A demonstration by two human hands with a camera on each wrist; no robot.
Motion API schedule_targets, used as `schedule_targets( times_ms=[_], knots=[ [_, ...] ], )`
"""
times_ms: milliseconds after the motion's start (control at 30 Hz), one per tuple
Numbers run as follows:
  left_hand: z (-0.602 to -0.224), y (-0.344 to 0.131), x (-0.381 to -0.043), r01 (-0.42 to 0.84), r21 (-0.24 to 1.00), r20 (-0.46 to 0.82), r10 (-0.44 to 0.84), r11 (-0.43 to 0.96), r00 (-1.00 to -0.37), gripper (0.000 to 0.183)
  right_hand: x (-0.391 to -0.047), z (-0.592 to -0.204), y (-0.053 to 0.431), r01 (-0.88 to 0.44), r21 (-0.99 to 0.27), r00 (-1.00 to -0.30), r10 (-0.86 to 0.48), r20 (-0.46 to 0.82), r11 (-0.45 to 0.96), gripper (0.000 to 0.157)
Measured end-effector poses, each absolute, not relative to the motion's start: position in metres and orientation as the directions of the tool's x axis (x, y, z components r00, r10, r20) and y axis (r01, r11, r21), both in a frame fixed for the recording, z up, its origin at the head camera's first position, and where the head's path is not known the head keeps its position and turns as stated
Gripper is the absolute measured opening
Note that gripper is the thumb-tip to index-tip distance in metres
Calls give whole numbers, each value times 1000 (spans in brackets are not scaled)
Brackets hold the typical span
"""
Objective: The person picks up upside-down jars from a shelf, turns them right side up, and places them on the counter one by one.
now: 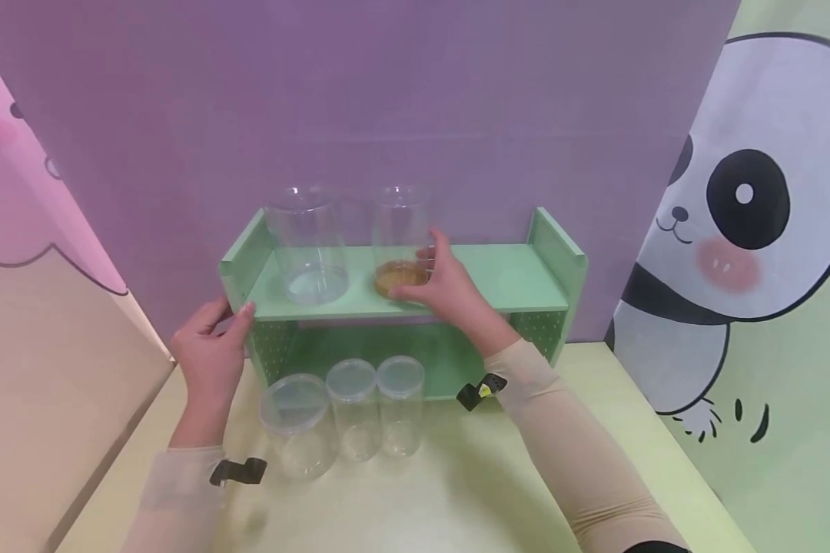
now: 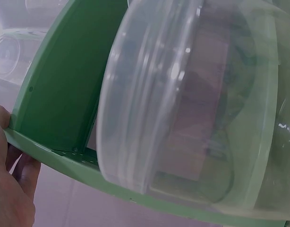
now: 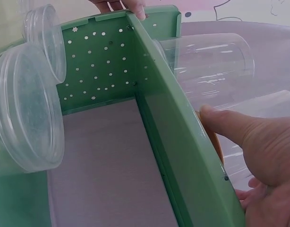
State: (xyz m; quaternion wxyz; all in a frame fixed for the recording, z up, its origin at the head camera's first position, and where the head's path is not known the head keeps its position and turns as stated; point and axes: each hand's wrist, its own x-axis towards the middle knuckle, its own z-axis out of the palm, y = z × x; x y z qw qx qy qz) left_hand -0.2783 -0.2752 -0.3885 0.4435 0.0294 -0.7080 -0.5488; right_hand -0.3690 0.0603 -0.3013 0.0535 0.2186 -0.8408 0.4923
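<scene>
Far left: a pink cartoon figure [image 1: 14,184] on the wall. Next, the left hand [image 1: 209,349] at the left end of a green two-tier shelf [image 1: 238,253], thumb on the end panel's front edge, fingers bent round its outer side — narrow, only the panel between. Reads as a bracing hold, to keep the frame from shifting.

Upper tier, toward that end: a wide clear jar [image 1: 310,253], upright, no hand on it. Below and in front, on the pale surface [image 1: 470,499], a row of upright containers: a squat lidded jar [image 1: 300,430], a middle narrow jar [image 1: 354,415], a right-hand narrow jar [image 1: 401,411], both lidded too. Grouped close, probably for easy reach.

Further along the upper tier, a gap from the wide one, the amber-based jar [image 1: 396,230], upright near the front edge. Whether the amber is base, lid or contents, cannot tell. The right hand [image 1: 451,286] holds it low from the right, fingers spread wide and curved round it, thumb forward at the amber band; a low hold likely limits tipping.

Beyond, the right end panel [image 1: 560,253] rises above the tier, presumably a stop against sliding. Far right: a wall panda [image 1: 761,292].
</scene>
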Motion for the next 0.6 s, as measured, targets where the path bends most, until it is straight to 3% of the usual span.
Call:
schedule_targets(
  times_ms=[233,600],
  knots=[
    [-390,-275,-279,447,823,568,-538,350,-623,30,-366,-303,61,-421,-796,-900,-309,307,434,119],
    [-389,-274,-280,446,806,592,-546,389,-593,29,-352,-303,69,-476,-793,-871,-326,366,380,110]
  ],
)
